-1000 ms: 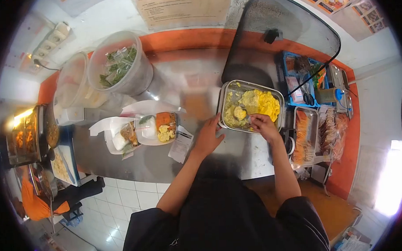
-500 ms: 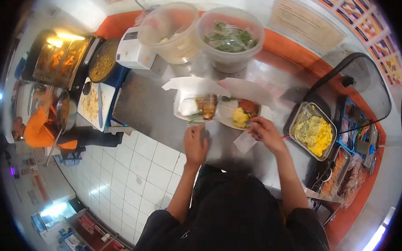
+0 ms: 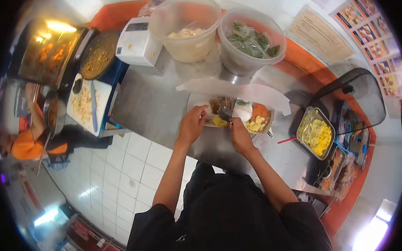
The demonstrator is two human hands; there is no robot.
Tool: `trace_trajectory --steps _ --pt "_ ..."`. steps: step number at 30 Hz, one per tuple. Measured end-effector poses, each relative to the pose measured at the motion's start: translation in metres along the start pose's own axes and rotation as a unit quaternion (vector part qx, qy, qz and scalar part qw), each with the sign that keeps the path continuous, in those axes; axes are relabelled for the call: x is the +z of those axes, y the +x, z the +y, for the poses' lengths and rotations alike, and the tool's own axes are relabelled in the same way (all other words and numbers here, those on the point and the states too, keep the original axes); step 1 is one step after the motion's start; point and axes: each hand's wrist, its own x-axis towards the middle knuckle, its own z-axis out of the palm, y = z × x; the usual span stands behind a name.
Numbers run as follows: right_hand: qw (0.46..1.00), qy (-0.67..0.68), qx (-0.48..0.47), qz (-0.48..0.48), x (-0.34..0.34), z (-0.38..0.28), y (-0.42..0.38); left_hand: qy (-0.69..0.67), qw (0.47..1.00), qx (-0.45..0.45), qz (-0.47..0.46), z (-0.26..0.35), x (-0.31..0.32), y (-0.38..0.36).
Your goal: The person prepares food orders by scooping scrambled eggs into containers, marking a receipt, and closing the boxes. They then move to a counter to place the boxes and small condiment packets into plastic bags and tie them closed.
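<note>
My left hand [image 3: 192, 127] grips the left end of a paper takeaway box [image 3: 194, 99], fingers curled at its rim. In this box lie brown food [image 3: 221, 103] and a small yellow portion [image 3: 219, 121]. My right hand [image 3: 241, 136] is closed around the handle of a dark spoon [image 3: 225, 113], its bowl over the box beside the yellow food. Close by on the right, a second box [image 3: 270, 123] holds white rice [image 3: 242, 110] with a green packet on top, an orange portion [image 3: 261, 110] and pale yellow scrambled egg [image 3: 256, 124]. White paper lids stand up behind.
A metal tray of yellow scrambled egg [image 3: 317, 132] stands at the right, near a mesh cover [image 3: 357, 95]. Two plastic tubs [image 3: 184, 28] and a white printer [image 3: 139, 43] line the back. At left, a person in orange [image 3: 26, 142] holds a pan.
My right hand has moved left from the right-hand box to the left one with the spoon. My left hand has gone up to the box's left rim. The view has shifted slightly.
</note>
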Motion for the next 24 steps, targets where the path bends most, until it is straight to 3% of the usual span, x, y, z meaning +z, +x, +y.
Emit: trace_trajectory --steps 2,5,8,9,12,13,16,18,19,22,24 --pt "0.996 0.059 -0.024 0.059 -0.004 0.004 0.001 0.028 0.999 0.022 0.001 -0.007 -0.001 0.019" --pt "0.959 0.256 0.117 0.036 -0.031 0.009 -0.011 0.119 0.991 0.055 0.013 -0.030 0.008 0.036" --pt "0.798 0.548 0.219 0.125 -0.083 0.022 -0.037 0.181 0.977 0.076 0.080 -0.042 0.018 0.045" --pt "0.785 0.545 0.232 0.182 -0.102 0.037 -0.052 0.193 0.974 0.074 0.094 -0.044 0.021 0.043" --pt "0.767 0.448 0.276 0.368 -0.166 0.101 -0.104 0.138 0.984 0.060 0.100 -0.001 0.022 0.034" --pt "0.807 0.336 0.276 0.399 -0.181 0.139 -0.125 0.140 0.985 0.037 0.097 0.011 0.026 0.028" --pt "0.868 0.035 0.275 0.411 -0.221 0.246 -0.179 0.047 0.997 0.065 0.001 0.028 0.060 -0.004" --pt "0.875 -0.104 0.340 0.328 -0.244 0.247 -0.181 0.073 0.984 0.150 -0.055 0.029 0.104 -0.033" --pt "0.836 -0.299 0.241 0.392 -0.248 0.226 -0.172 0.112 0.975 0.153 -0.114 0.044 0.122 -0.042" --pt "0.919 -0.081 0.200 0.329 -0.221 0.192 -0.162 0.124 0.946 0.190 -0.234 0.061 0.172 -0.063" --pt "0.968 -0.149 0.122 0.160 -0.182 0.180 -0.165 0.169 0.932 0.201 -0.248 0.065 0.190 -0.072"
